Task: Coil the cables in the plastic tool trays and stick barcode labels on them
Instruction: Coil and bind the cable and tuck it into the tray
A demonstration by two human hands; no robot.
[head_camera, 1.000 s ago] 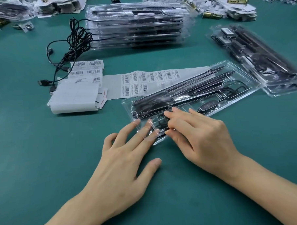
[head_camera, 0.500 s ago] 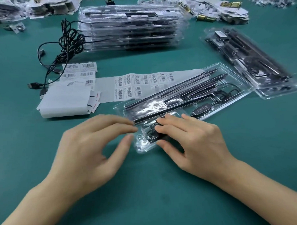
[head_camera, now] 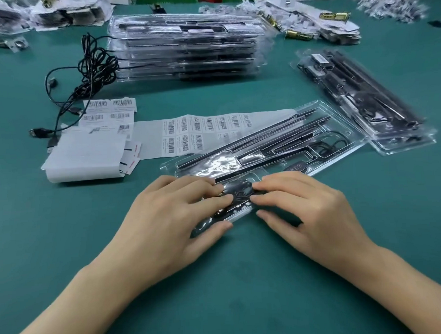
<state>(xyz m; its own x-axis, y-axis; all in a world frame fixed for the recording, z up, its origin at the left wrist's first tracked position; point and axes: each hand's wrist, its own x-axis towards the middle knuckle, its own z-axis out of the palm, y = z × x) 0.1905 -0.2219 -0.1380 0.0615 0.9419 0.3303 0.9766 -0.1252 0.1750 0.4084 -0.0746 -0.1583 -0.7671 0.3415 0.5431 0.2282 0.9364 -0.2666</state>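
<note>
The left hand (head_camera: pixel 171 219) and right hand (head_camera: pixel 310 213) press nearly flat fingers on the cable (head_camera: pixel 238 194), tucking it into the tray's (head_camera: pixel 334 136) near end; next probably comes peeling a sticker off the sheet (head_camera: pixel 195 135).

bare mat (head_camera: pixel 219 280) near; tray stack (head_camera: pixel 186 46) blocks far reach, loose cables (head_camera: pixel 94 68) left.
</note>
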